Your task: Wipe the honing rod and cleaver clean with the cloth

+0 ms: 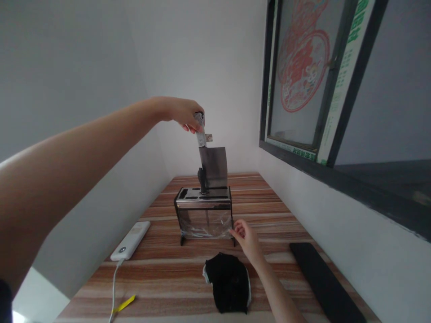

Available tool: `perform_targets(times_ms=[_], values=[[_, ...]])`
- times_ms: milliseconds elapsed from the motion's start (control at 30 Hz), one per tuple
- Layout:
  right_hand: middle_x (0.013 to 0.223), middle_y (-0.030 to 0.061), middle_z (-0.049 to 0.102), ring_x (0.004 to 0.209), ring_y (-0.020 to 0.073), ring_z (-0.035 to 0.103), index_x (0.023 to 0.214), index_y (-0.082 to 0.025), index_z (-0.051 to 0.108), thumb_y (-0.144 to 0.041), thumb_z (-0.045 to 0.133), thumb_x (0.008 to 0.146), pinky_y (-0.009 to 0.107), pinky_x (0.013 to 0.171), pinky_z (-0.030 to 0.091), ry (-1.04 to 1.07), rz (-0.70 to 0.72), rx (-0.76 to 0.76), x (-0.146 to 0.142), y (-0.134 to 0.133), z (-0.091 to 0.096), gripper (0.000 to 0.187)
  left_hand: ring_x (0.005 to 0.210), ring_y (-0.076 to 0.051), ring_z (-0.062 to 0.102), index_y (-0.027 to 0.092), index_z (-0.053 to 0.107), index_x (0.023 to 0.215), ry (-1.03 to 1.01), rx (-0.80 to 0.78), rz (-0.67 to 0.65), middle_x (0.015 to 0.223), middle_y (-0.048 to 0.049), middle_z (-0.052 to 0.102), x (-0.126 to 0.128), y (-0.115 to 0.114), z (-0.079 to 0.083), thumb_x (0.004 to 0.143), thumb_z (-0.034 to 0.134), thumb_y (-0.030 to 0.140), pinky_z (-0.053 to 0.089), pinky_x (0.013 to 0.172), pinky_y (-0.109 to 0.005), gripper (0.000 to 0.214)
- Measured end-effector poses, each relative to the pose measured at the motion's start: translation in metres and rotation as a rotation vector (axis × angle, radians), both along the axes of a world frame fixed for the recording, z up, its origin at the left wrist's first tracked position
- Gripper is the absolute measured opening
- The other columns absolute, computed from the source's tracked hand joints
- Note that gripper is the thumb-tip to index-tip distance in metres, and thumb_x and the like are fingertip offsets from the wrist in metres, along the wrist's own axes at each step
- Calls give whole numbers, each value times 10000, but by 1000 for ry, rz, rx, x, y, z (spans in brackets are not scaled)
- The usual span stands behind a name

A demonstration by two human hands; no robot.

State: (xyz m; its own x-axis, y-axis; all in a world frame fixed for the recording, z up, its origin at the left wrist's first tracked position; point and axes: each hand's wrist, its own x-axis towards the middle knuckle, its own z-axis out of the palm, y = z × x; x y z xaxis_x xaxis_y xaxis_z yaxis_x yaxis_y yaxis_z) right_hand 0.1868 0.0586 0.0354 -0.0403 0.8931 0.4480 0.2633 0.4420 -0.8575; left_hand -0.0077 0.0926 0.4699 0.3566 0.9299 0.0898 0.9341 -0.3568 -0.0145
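White walls [208, 58]; brown striped wood-grain desk [161, 273]; dark-framed window [303, 85], right. Rectangular metal-topped knife holder with clear sides [204, 220], desk centre, far. Long flat black slab [325, 280], near right. Broad grey-bladed cleaver [213, 166], upright at the holder's top, slot entry indeterminable; left of the pair of hands [188, 117] closed around its handle. Right hand [247, 237], fingers curled, at the holder's right edge; grip indeterminable. Black white-edged cloth [229, 282], near centre. White oblong power bank [131, 241], left. Yellow tag [124, 303], near left.
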Motion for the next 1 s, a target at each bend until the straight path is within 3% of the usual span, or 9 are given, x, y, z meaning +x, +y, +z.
perform_targets(times_ms=[167,333,433,533,667,733,800,867,1000], values=[[706,9,609,633,177,592,873,-212,551,-493,615,798,295,614,453,-14,11,-23,0,-2,2,298,838,-113,550,52,528,1118,-169,9,-62,935,-76,657,-9,-18,10,885,573,337,441,778,-286,371],[711,15,611,647,180,596,873,-208,558,-513,615,793,298,625,461,-8,0,-2,1,-2,1,320,796,-103,593,-6,507,1099,-304,120,-77,970,-103,653,-18,-45,15,913,560,162,471,772,-303,255],[711,19,612,634,176,590,857,-201,574,-543,610,786,295,611,467,-1,-9,16,2,-1,3,351,767,-101,618,-20,521,1108,-354,224,-104,944,-100,673,-29,-60,12,897,594,160,490,770,-329,287],[727,30,627,653,181,597,853,-192,592,-545,601,795,296,613,474,-3,-6,39,-1,-9,17,357,695,-76,629,-45,519,1114,-410,355,-125,870,-77,695,-41,-72,0,854,646,238,525,730,-329,405],[767,44,655,709,181,609,838,-192,620,-466,566,861,301,677,479,-36,110,79,-18,-51,59,280,576,-75,627,-20,561,1028,-502,578,-208,722,-23,701,-53,-96,-35,811,686,222,550,572,-257,348],[821,41,669,736,172,614,949,-209,644,-429,558,883,296,700,482,-12,217,92,-31,-81,84,245,583,-78,639,9,588,996,-543,708,-269,726,-17,704,-55,-113,-62,795,703,176,546,561,-230,285],[944,49,679,797,168,625,1116,-238,619,-414,564,889,300,750,495,86,353,125,-48,-109,106,293,627,-83,654,37,612,989,-610,786,-289,746,-15,702,-54,-130,-92,791,706,143,553,601,-223,244],[1110,57,656,878,168,626,1253,-282,553,-410,559,899,311,803,502,189,483,130,-65,-131,121,377,684,-104,658,76,645,966,-634,901,-223,806,-33,705,-53,-146,-124,759,746,172,541,593,-209,250],[1384,75,506,1189,227,529,1403,-324,398,-476,500,919,388,941,473,551,555,107,-98,-156,132,517,831,-143,667,148,647,948,-644,1035,-234,906,-44,715,-47,-170,-197,793,707,148,549,738,-259,166]])
